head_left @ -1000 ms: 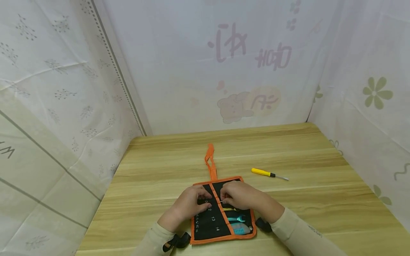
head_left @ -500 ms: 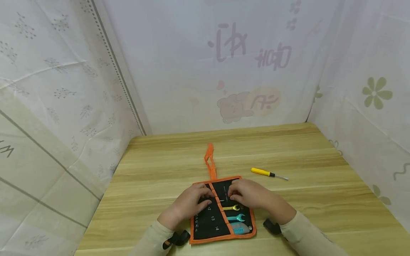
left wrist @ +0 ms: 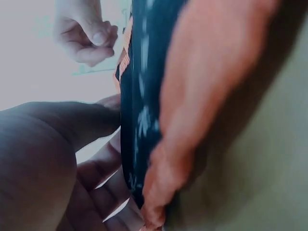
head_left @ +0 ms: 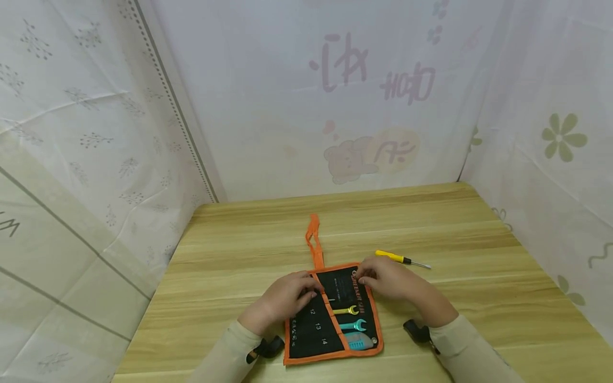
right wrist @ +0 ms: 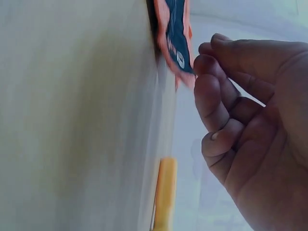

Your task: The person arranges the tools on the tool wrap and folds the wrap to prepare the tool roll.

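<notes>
Tool pouch spread on the desk, screwdriver loose beyond its corner

The pouch (head_left: 304, 346) lies open and flat on the desk (head_left: 230, 234), its orange strap (head_left: 313, 242) running toward the far edge. In its pockets, counting back from the near right corner, are a grey-and-teal tool (head_left: 360, 341), a teal wrench (head_left: 353, 325) and a yellow wrench (head_left: 346, 310).

The left hand (head_left: 289, 298) rests on the pouch by the pocket edging, fingers half bent, thumb apart. The right hand (head_left: 390, 276), loosely curled and seemingly holding nothing, hovers by the far right corner. Just beyond lies the yellow screwdriver (head_left: 401, 259).

The step in hand looks like pocketing tools; taking up the screwdriver would call for a grip on its handle and a steadied pocket.
</notes>
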Demonstrator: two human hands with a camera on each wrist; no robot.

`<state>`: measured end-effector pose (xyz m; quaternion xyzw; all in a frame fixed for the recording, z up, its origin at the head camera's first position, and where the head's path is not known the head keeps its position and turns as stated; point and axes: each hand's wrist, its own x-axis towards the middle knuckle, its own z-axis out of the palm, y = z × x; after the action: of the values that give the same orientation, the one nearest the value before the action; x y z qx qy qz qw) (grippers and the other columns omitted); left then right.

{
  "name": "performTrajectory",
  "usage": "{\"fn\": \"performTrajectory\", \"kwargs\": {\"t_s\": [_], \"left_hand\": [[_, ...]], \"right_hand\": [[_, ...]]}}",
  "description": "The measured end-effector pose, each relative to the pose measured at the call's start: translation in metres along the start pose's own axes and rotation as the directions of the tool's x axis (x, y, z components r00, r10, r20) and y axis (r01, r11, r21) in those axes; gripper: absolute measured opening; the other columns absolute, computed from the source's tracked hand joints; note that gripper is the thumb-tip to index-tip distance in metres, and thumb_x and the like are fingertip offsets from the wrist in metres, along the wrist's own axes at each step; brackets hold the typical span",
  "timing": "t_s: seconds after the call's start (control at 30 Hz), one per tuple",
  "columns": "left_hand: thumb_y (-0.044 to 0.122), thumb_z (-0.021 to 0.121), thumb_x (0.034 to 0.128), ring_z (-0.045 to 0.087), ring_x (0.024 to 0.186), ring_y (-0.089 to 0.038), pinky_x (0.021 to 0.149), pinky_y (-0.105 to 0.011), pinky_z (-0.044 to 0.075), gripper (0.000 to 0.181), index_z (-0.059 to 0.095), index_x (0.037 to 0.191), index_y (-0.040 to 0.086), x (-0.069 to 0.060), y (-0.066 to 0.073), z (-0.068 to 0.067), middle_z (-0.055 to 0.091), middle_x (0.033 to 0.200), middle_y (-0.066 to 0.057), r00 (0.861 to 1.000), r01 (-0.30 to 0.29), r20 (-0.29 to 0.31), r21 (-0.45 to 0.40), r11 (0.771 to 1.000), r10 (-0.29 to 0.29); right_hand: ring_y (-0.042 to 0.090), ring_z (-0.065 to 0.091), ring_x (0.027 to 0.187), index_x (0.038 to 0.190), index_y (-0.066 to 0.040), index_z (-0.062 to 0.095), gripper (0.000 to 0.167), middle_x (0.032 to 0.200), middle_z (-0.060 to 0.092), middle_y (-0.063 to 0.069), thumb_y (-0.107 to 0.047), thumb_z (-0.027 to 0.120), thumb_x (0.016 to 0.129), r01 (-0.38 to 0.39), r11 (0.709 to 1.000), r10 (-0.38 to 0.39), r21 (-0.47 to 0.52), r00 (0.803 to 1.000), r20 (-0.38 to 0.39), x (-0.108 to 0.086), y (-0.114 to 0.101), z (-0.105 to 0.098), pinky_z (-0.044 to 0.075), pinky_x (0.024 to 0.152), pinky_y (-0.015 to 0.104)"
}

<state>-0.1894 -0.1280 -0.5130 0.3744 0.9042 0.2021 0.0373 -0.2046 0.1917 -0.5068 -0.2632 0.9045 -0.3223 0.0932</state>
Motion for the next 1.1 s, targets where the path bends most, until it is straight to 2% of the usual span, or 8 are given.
{"fn": "performTrajectory", "kwargs": {"t_s": [0.13,0.3,0.33,0.43,0.57,0.77,0.93,1.1], "left_hand": [[0.021,0.064,0.1070,0.056,0.080,-0.002,0.074,-0.027,0.051,0.023,0.075,0.126,0.026,0.004,-0.002,-0.002,0.064,0.106,0.010,0.999,-0.021,0.037,0.034,0.999,0.020],[0.022,0.063,0.1072,0.058,0.080,-0.003,0.074,-0.028,0.052,0.026,0.073,0.130,0.028,0.007,-0.002,-0.004,0.064,0.107,0.010,0.997,-0.025,0.075,0.067,0.997,0.020],[0.022,0.064,0.1071,0.063,0.087,-0.005,0.078,-0.028,0.053,0.025,0.073,0.130,0.029,0.008,-0.002,-0.003,0.065,0.109,0.010,0.997,-0.023,0.073,0.071,0.997,0.018],[0.021,0.065,0.1065,0.064,0.089,-0.008,0.078,-0.030,0.054,0.024,0.073,0.127,0.028,0.008,-0.004,-0.002,0.065,0.107,0.011,0.998,-0.019,0.066,0.052,0.998,0.015],[0.019,0.067,0.1054,0.057,0.079,-0.003,0.072,-0.029,0.052,0.019,0.072,0.122,0.026,0.009,-0.005,-0.001,0.062,0.100,0.013,0.998,-0.023,0.058,0.021,1.000,0.021],[0.021,0.067,0.1054,0.054,0.080,-0.002,0.074,-0.028,0.052,0.012,0.069,0.115,0.028,0.009,-0.007,0.001,0.062,0.100,0.015,0.999,-0.013,0.046,0.023,1.000,0.012],[0.022,0.068,0.1050,0.053,0.075,-0.002,0.071,-0.028,0.051,0.009,0.070,0.111,0.028,0.007,-0.006,0.002,0.060,0.093,0.016,1.000,0.008,0.024,-0.009,1.000,-0.008],[0.022,0.069,0.1042,0.051,0.071,-0.002,0.069,-0.027,0.050,0.005,0.070,0.106,0.027,0.008,-0.006,0.003,0.058,0.089,0.017,1.000,0.010,-0.003,-0.024,1.000,-0.010]], "right_hand": [[0.008,0.062,0.084,0.107,-0.016,0.076,0.009,0.094,0.067,-0.012,-0.012,0.071,0.102,-0.015,0.999,0.018,0.045,0.999,-0.047,-0.005,0.012,-0.011,0.055,0.073,0.030],[0.011,0.061,0.085,0.106,-0.015,0.077,0.008,0.095,0.068,-0.010,-0.014,0.070,0.103,-0.088,0.995,0.092,0.042,0.989,-0.113,-0.012,0.032,-0.024,0.054,0.074,0.032],[0.012,0.061,0.084,0.106,-0.015,0.077,0.008,0.095,0.068,-0.010,-0.014,0.070,0.102,-0.097,0.994,0.102,0.045,0.987,-0.125,-0.013,0.037,-0.027,0.054,0.073,0.032],[0.014,0.059,0.080,0.106,-0.013,0.078,0.008,0.095,0.068,-0.007,-0.013,0.071,0.102,-0.118,0.992,0.125,0.050,0.980,-0.158,-0.016,0.048,-0.034,0.053,0.070,0.032],[0.017,0.058,0.080,0.106,-0.011,0.078,0.008,0.095,0.069,-0.003,-0.012,0.071,0.102,-0.150,0.987,0.158,0.057,0.971,-0.181,-0.021,0.060,-0.043,0.053,0.071,0.034],[0.018,0.062,0.088,0.110,-0.010,0.077,0.011,0.099,0.069,0.000,-0.012,0.070,0.102,-0.213,0.975,0.221,0.060,0.953,-0.206,-0.028,0.076,-0.050,0.054,0.079,0.040],[0.019,0.062,0.087,0.111,-0.008,0.077,0.013,0.096,0.069,0.001,-0.014,0.072,0.101,-0.267,0.963,0.271,0.048,0.932,-0.242,-0.033,0.085,-0.053,0.053,0.077,0.039],[0.020,0.062,0.086,0.110,-0.007,0.077,0.013,0.096,0.068,0.002,-0.014,0.074,0.099,-0.291,0.955,0.296,0.059,0.925,-0.238,-0.036,0.088,-0.055,0.053,0.075,0.038]]}}
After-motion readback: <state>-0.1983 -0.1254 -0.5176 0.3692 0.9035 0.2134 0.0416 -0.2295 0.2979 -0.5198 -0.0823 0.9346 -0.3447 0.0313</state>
